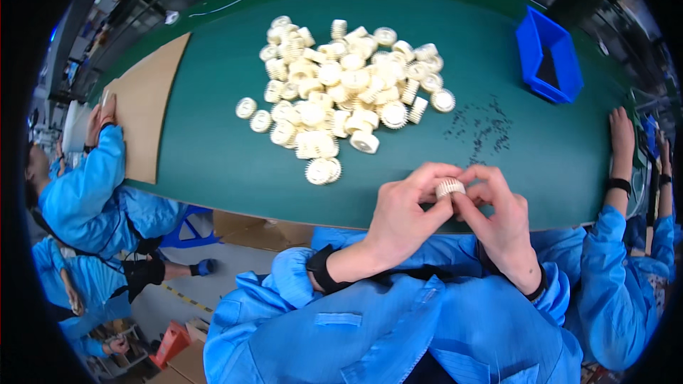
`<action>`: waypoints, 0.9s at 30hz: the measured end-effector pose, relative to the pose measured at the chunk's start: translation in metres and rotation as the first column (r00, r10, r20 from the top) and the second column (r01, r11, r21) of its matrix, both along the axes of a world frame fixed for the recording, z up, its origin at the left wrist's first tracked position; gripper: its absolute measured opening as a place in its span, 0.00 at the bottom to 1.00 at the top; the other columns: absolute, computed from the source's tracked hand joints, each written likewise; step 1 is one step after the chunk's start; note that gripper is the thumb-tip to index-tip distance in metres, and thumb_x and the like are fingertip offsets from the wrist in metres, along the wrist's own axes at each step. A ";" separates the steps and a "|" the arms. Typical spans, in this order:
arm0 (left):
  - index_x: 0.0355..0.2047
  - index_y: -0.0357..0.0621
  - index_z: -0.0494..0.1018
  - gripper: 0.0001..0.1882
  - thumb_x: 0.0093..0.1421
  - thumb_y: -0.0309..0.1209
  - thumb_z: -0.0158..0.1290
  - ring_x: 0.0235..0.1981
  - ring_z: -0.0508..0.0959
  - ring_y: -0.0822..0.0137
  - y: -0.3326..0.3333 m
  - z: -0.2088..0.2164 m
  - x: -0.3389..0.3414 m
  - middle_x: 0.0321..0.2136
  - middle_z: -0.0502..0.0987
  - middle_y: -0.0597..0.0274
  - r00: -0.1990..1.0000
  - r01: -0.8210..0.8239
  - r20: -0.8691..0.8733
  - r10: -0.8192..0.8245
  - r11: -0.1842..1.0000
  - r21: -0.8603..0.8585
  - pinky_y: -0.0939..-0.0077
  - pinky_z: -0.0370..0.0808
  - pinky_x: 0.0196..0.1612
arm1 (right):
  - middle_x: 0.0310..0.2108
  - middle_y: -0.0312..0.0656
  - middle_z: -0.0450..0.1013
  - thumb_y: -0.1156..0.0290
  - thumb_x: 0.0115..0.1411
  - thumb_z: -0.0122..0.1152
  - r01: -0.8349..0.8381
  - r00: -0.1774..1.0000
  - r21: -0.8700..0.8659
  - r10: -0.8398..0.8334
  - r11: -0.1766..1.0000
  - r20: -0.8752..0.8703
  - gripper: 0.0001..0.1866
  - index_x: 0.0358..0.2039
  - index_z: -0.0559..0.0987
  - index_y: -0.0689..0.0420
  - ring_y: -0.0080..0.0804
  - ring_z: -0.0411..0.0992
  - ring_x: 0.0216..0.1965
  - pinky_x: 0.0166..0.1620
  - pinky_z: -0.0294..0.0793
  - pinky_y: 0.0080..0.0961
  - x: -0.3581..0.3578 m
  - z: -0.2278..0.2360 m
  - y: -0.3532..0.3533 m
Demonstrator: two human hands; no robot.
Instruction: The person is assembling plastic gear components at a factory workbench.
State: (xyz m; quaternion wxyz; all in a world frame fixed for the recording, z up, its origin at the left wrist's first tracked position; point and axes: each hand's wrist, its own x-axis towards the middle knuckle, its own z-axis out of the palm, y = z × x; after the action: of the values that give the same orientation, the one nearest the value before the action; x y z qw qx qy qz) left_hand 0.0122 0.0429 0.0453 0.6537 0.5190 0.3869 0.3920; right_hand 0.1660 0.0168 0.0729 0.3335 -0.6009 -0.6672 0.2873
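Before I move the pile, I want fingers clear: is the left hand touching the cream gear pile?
Apart. The head view shows a strip of green tabletop between the left hand and the cream gear pile.

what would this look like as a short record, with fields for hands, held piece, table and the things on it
left hand: fingers on the held gear
right hand: fingers on the same gear
held gear: cream, toothed, near the table's front edge
table: green top
pile of gears: cream, loose, mid-table
bin: blue, far right
dark bits: scattered right of the pile
cardboard: flat, left end
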 end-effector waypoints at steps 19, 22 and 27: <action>0.42 0.45 0.74 0.25 0.40 0.25 0.65 0.37 0.73 0.60 0.033 0.006 -0.053 0.38 0.72 0.61 0.348 0.232 -0.601 0.720 0.555 0.799 0.69 0.72 0.38 | 0.18 0.42 0.72 0.72 0.59 0.59 0.546 0.714 0.297 -0.621 0.783 0.324 0.12 0.42 0.73 0.61 0.30 0.72 0.18 0.24 0.69 0.25 0.122 -0.019 0.022; 0.42 0.45 0.74 0.25 0.40 0.25 0.65 0.36 0.73 0.61 0.032 0.002 -0.050 0.38 0.72 0.61 0.315 0.238 -0.599 0.736 0.550 0.801 0.69 0.72 0.38 | 0.18 0.43 0.72 0.73 0.57 0.60 0.416 0.813 0.232 -0.474 0.879 0.339 0.10 0.40 0.74 0.58 0.34 0.73 0.18 0.24 0.70 0.26 0.088 -0.011 0.014; 0.42 0.46 0.74 0.24 0.41 0.25 0.65 0.34 0.74 0.63 0.028 -0.002 -0.051 0.38 0.72 0.63 0.311 0.244 -0.600 0.737 0.548 0.800 0.70 0.72 0.37 | 0.16 0.43 0.72 0.75 0.52 0.63 0.029 0.924 0.202 -0.104 0.979 0.369 0.05 0.30 0.76 0.56 0.38 0.72 0.18 0.23 0.70 0.30 0.050 -0.011 0.007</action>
State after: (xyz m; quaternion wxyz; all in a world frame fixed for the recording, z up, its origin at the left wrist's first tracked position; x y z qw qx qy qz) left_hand -0.0389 0.0708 0.0434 -0.0705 0.7890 0.5497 0.2653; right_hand 0.2156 0.0240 0.0623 0.2651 -0.6322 -0.7225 0.0891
